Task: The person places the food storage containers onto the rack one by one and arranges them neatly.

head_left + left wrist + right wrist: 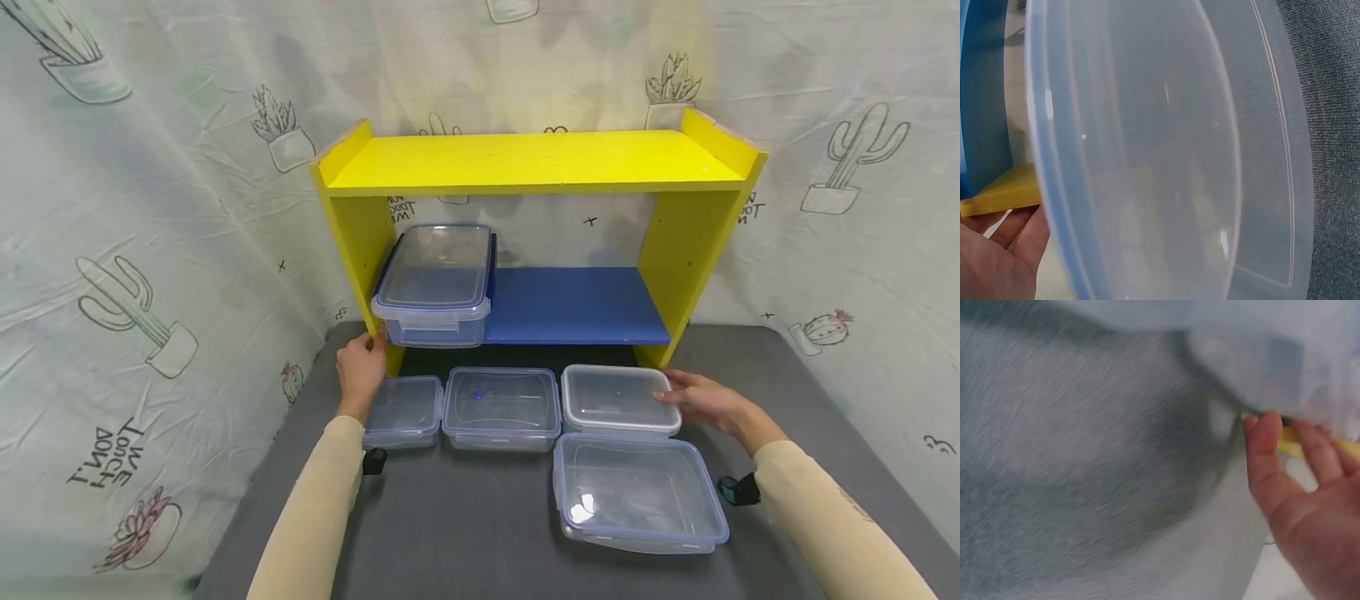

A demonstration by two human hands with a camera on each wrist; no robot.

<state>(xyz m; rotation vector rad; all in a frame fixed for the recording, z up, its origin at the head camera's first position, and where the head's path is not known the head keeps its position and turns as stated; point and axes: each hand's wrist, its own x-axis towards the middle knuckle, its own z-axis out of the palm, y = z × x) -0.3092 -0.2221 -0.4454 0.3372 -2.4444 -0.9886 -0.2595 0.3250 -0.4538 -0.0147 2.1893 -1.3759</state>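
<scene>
A yellow shelf unit point(540, 158) with a blue lower board point(577, 304) stands on the grey table. My left hand point(362, 367) touches its left side panel near the bottom, its fairly straight fingers point(1029, 231) against the yellow wood. My right hand point(701, 404) holds the right end of a clear lidded food container point(618, 398), fingertips close to the shelf's right panel. In the right wrist view, thumb and fingers point(1263, 447) meet the container's edge, with yellow wood behind. A small lidded container point(405, 408) and a larger one point(502, 404) complete the row.
A large clear container point(435, 267) sits on the blue board's left half, its front overhanging the edge. Another large container point(641, 492) lies slightly askew in front of the row at right. A fabric backdrop point(225, 217) surrounds the table point(450, 525).
</scene>
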